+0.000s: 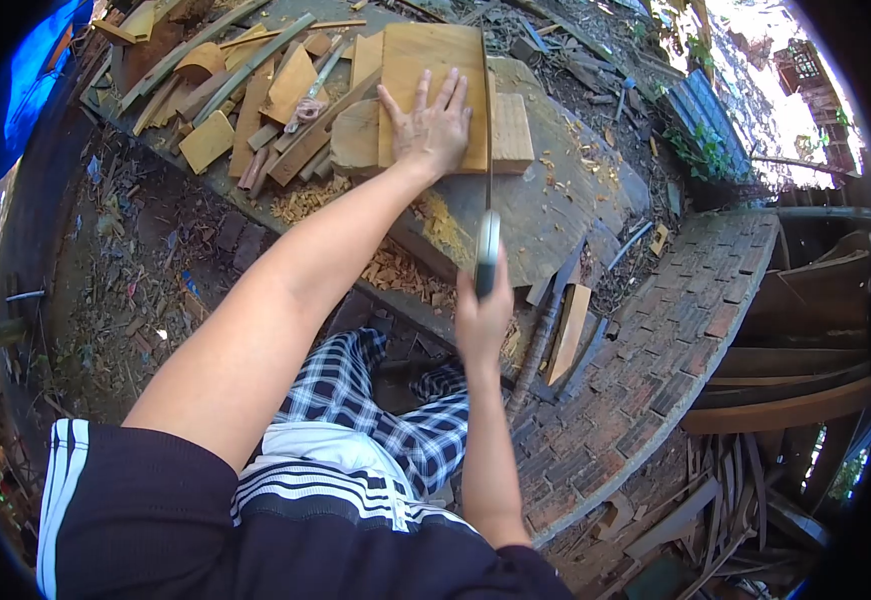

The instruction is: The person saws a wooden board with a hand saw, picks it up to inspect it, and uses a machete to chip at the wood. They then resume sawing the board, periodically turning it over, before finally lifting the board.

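My left hand [431,128] lies flat with fingers spread on a square wooden board [411,60]. The board rests on a thick wooden block [512,130], which sticks out past its right side. In my right hand [486,310] is the handle of a saw [489,240], the fingers wrapped round it. The saw's thin blade points away from me along the board's right edge; whether its teeth are in the wood cannot be made out.
Wood offcuts [208,142] and sticks crowd the left of the stone slab [556,200]. Shavings [396,272] lie near its front edge. Strips of wood [569,335] lean right of my right hand. A brick path [646,340] curves at the right; a corrugated sheet [708,120] stands behind.
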A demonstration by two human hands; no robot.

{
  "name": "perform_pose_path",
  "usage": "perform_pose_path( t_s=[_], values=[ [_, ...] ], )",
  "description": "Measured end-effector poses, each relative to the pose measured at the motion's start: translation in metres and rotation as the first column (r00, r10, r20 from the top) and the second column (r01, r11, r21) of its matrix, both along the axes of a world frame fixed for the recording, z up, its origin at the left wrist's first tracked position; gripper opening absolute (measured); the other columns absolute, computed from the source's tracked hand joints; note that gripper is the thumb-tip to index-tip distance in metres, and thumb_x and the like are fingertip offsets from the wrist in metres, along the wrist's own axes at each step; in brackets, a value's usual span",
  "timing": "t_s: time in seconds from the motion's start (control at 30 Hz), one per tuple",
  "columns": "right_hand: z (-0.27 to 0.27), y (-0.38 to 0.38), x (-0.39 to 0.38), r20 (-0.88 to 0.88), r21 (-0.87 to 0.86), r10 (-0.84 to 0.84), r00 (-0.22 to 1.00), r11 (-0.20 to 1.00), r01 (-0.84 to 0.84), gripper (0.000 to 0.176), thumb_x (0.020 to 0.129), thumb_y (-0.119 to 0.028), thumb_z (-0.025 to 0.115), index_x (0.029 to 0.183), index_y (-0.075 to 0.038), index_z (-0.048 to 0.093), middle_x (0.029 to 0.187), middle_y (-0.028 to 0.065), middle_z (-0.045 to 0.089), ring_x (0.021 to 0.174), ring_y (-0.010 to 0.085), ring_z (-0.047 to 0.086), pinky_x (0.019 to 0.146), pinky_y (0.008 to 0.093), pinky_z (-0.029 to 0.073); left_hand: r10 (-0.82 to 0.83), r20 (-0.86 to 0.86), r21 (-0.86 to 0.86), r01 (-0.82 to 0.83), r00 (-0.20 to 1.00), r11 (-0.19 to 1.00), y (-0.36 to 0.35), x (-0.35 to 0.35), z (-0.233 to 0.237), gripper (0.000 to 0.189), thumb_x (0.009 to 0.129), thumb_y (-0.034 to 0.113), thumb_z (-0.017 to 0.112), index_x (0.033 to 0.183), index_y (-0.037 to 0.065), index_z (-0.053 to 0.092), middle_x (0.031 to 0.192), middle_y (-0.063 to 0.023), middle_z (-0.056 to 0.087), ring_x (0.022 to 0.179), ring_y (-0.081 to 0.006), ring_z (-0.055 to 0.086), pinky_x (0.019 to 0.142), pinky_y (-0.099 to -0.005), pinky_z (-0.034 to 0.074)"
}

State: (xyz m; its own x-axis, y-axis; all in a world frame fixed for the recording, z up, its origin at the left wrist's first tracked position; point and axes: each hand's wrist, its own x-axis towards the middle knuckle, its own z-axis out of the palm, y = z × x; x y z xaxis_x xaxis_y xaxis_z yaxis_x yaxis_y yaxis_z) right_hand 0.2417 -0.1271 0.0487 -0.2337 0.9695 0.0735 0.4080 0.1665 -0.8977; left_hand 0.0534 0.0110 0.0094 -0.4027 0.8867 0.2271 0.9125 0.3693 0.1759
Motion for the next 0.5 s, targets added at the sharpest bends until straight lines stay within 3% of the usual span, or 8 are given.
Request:
perform_pose_path(
  t_s=[0.07, 0.1, 0.17, 0.23, 0.27, 0.3, 0.37, 0.5],
  values=[
    [0.008, 0.060, -0.026, -0.047, -0.277, 0.048, 0.998, 0.959, -0.059, 0.055, 0.092, -0.007, 0.058, 0.144, -0.003, 0.042, 0.127, 0.0240, 0.062, 0.118, 0.0377, 0.060, 0.097, 0.0388, 0.046, 0.001, 0.002, 0.007, -0.001, 1.000, 1.000, 0.000, -0.001, 0.000, 0.051, 0.105, 0.037, 0.026, 0.154, 0.022, 0.029, 0.161, 0.0070, 0.024, 0.150, -0.0215, 0.017, 0.111, -0.0753, -0.002],
    [0.011, 0.056, -0.025, -0.051, -0.288, 0.044, 0.998, 0.956, -0.057, 0.055, 0.092, -0.007, 0.058, 0.144, -0.003, 0.042, 0.127, 0.0240, 0.062, 0.118, 0.0377, 0.060, 0.097, 0.0388, 0.046, -0.003, -0.002, -0.005, 0.003, 1.000, 1.000, -0.002, -0.003, 0.001, 0.051, 0.105, 0.037, 0.026, 0.154, 0.022, 0.029, 0.161, 0.0070, 0.024, 0.150, -0.0215, 0.017, 0.111, -0.0753, -0.002],
    [0.017, 0.043, -0.021, -0.024, -0.253, 0.043, 0.999, 0.966, -0.047, 0.056, 0.092, -0.008, 0.059, 0.145, -0.005, 0.041, 0.129, 0.0244, 0.060, 0.119, 0.0369, 0.060, 0.097, 0.0387, 0.046, -0.001, 0.010, 0.011, 0.001, 1.000, 1.000, -0.001, -0.003, 0.002, 0.051, 0.105, 0.037, 0.026, 0.153, 0.022, 0.029, 0.161, 0.0074, 0.024, 0.150, -0.0219, 0.017, 0.111, -0.0755, -0.001],
    [0.010, -0.026, 0.011, -0.048, -0.160, -0.003, 0.999, 0.987, -0.005, 0.056, 0.093, -0.005, 0.058, 0.146, -0.004, 0.040, 0.134, 0.0228, 0.058, 0.124, 0.0341, 0.057, 0.099, 0.0390, 0.046, -0.003, 0.001, 0.016, 0.003, 1.000, 1.000, 0.003, -0.003, 0.002, 0.051, 0.105, 0.038, 0.026, 0.153, 0.021, 0.030, 0.161, 0.0075, 0.024, 0.150, -0.0219, 0.018, 0.111, -0.0755, -0.001],
    [0.002, -0.062, 0.030, -0.015, -0.033, 0.005, 1.000, 0.999, -0.005, 0.057, 0.093, -0.002, 0.056, 0.147, -0.004, 0.039, 0.135, 0.0225, 0.057, 0.126, 0.0333, 0.056, 0.101, 0.0397, 0.045, 0.002, 0.000, 0.008, -0.002, 1.000, 1.000, 0.000, -0.003, 0.000, 0.051, 0.105, 0.038, 0.026, 0.153, 0.021, 0.030, 0.161, 0.0076, 0.024, 0.149, -0.0219, 0.018, 0.111, -0.0756, 0.000],
    [0.017, -0.082, 0.039, -0.008, -0.124, 0.009, 1.000, 0.992, -0.010, 0.059, 0.092, 0.001, 0.056, 0.148, -0.006, 0.038, 0.132, 0.0233, 0.059, 0.124, 0.0333, 0.057, 0.101, 0.0402, 0.045, 0.010, 0.002, 0.010, -0.010, 1.000, 1.000, 0.002, -0.004, 0.000, 0.051, 0.105, 0.038, 0.026, 0.153, 0.021, 0.030, 0.161, 0.0076, 0.024, 0.149, -0.0219, 0.018, 0.111, -0.0756, 0.000],
    [0.017, -0.068, 0.033, -0.009, -0.121, 0.007, 1.000, 0.993, -0.008, 0.059, 0.091, 0.000, 0.056, 0.147, -0.005, 0.038, 0.130, 0.0241, 0.060, 0.122, 0.0351, 0.059, 0.099, 0.0408, 0.046, 0.001, -0.033, 0.013, -0.001, 0.999, 1.000, 0.001, -0.002, -0.001, 0.051, 0.105, 0.038, 0.026, 0.153, 0.021, 0.030, 0.161, 0.0080, 0.025, 0.149, -0.0211, 0.019, 0.111, -0.0760, 0.000],
    [0.023, 0.044, -0.035, -0.028, -0.161, 0.019, 0.999, 0.987, -0.023, 0.056, 0.091, -0.005, 0.058, 0.144, -0.002, 0.039, 0.120, 0.0296, 0.062, 0.113, 0.0424, 0.062, 0.091, 0.0425, 0.049, 0.003, -0.066, -0.007, -0.003, 0.998, 1.000, 0.003, -0.004, -0.001, 0.051, 0.105, 0.038, 0.028, 0.153, 0.024, 0.029, 0.161, 0.0091, 0.025, 0.149, -0.0215, 0.020, 0.110, -0.0772, 0.004]
  ],
)
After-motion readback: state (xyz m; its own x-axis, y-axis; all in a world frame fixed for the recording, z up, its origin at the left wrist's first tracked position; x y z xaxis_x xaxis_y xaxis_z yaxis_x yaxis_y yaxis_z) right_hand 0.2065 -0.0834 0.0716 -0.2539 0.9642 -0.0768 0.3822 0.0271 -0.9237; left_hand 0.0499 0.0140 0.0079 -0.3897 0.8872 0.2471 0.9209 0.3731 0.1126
